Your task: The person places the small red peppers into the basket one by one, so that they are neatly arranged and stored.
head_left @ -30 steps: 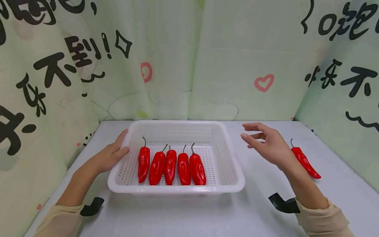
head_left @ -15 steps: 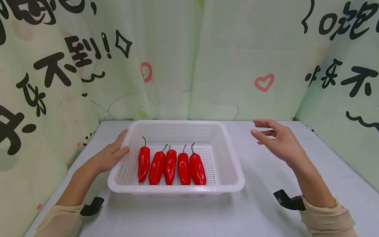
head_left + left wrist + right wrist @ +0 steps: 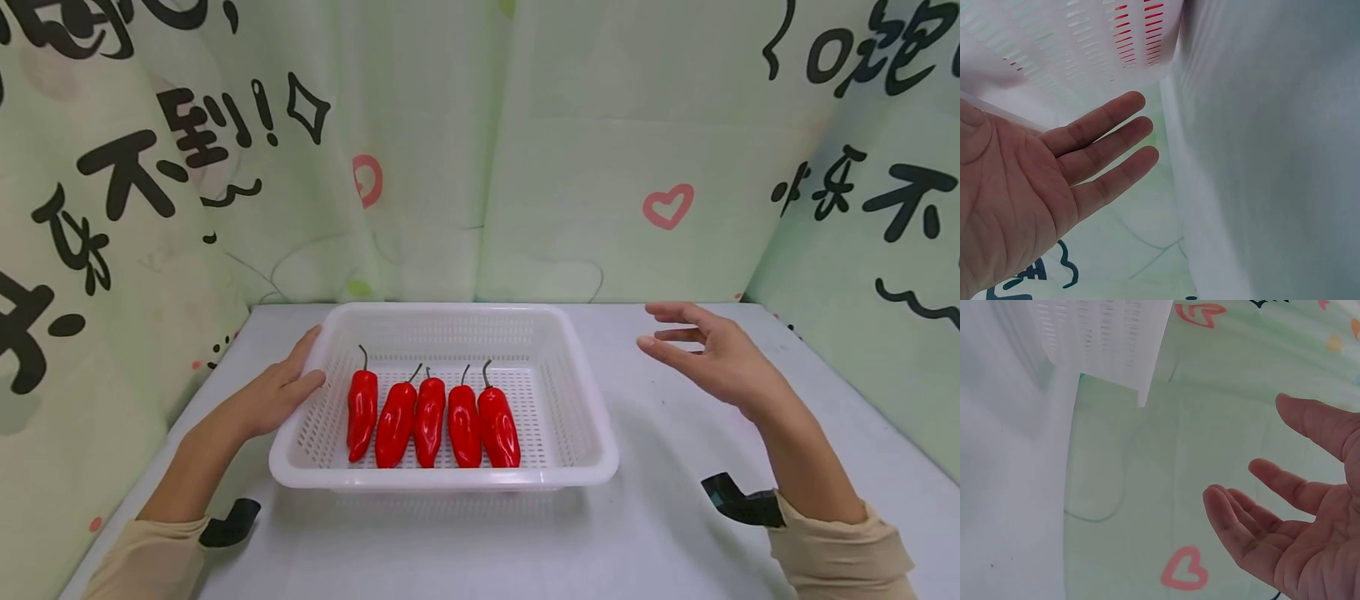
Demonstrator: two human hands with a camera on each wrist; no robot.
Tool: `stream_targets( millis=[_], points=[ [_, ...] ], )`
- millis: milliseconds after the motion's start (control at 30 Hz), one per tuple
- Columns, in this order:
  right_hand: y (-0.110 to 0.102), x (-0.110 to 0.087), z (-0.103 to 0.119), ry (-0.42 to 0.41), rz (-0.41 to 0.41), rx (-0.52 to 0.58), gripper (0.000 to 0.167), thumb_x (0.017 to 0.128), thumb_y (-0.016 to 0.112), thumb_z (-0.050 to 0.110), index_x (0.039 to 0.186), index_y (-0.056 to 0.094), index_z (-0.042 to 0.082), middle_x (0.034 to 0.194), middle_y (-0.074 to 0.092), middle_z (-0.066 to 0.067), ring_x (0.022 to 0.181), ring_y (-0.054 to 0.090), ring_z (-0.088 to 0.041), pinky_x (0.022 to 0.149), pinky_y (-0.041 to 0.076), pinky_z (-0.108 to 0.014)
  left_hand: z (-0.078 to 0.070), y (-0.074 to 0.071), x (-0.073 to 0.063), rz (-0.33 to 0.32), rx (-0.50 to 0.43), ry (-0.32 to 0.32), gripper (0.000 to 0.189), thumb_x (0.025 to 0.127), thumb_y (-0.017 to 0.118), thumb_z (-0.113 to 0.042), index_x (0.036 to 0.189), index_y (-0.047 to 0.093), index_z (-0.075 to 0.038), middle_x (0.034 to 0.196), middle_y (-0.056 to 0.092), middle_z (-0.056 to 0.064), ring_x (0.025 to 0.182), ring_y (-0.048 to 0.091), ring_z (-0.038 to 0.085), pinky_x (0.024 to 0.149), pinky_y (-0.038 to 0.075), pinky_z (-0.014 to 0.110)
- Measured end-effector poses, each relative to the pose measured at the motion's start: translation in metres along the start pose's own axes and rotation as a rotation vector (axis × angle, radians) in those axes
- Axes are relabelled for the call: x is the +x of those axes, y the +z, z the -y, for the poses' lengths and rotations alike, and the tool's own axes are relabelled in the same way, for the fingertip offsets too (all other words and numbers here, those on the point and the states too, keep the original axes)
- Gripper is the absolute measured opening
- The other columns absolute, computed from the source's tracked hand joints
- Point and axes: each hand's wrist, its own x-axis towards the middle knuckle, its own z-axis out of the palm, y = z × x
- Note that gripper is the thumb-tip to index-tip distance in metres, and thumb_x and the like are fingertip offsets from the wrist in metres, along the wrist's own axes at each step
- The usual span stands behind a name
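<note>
A white perforated plastic basket point(image 3: 442, 478) stands on the table, with several glossy red chili peppers point(image 3: 430, 421) lying side by side inside it, stems toward the back. My left hand point(image 3: 273, 396) rests against the basket's left rim, thumb and index finger at the edge. In the left wrist view, three fingers point(image 3: 1107, 150) of that hand stretch straight beside the slotted wall. Right of the basket, my right hand point(image 3: 712, 350) is held apart from it, fingers loosely bent and thumb away from them. The right wrist view shows nothing between its fingers point(image 3: 1219, 506).
The white tabletop point(image 3: 450, 550) reaches back to a pale green curtain point(image 3: 562, 167) with black lettering and red hearts. More curtain closes in the left and right sides. A black strap point(image 3: 742, 504) sits at the right wrist, another black strap point(image 3: 228, 523) at the left.
My right hand has moved right, away from the basket, and slowed. The single red chili pepper seen at the right has gone from sight where the right arm now passes. My left hand stays put.
</note>
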Motion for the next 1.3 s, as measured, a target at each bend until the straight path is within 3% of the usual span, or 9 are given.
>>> stream_targets(
  millis=[200, 567, 1300],
  points=[
    [-0.006, 0.000, -0.005, 0.026, -0.004, -0.015, 0.076, 0.097, 0.065, 0.051, 0.158, 0.037, 0.013, 0.154, 0.045, -0.023, 0.140, 0.043, -0.044, 0.102, 0.042, -0.070, -0.001, 0.000, 0.000, 0.002, 0.000, -0.007, 0.078, 0.106, 0.046, -0.025, 0.163, -0.003, -0.008, 0.123, 0.060, 0.028, 0.086, 0.073, 0.024, 0.067, 0.064, 0.042],
    [-0.027, 0.004, -0.024, 0.064, -0.051, -0.087, 0.077, 0.100, 0.059, 0.048, 0.160, 0.030, 0.008, 0.153, 0.039, -0.032, 0.138, 0.036, -0.054, 0.098, 0.044, -0.073, -0.002, 0.000, -0.002, -0.003, -0.001, -0.006, 0.078, 0.105, 0.047, -0.025, 0.163, -0.003, -0.010, 0.124, 0.059, 0.028, 0.087, 0.074, 0.025, 0.067, 0.064, 0.042],
    [-0.049, 0.013, -0.069, 0.205, -0.017, -0.097, 0.087, 0.102, 0.056, 0.048, 0.159, 0.018, -0.005, 0.153, 0.023, -0.042, 0.136, 0.028, -0.061, 0.100, 0.043, -0.074, -0.001, 0.000, -0.003, -0.006, 0.005, -0.009, 0.080, 0.105, 0.047, -0.026, 0.163, -0.004, -0.008, 0.126, 0.057, 0.030, 0.087, 0.073, 0.025, 0.066, 0.064, 0.042]
  ],
)
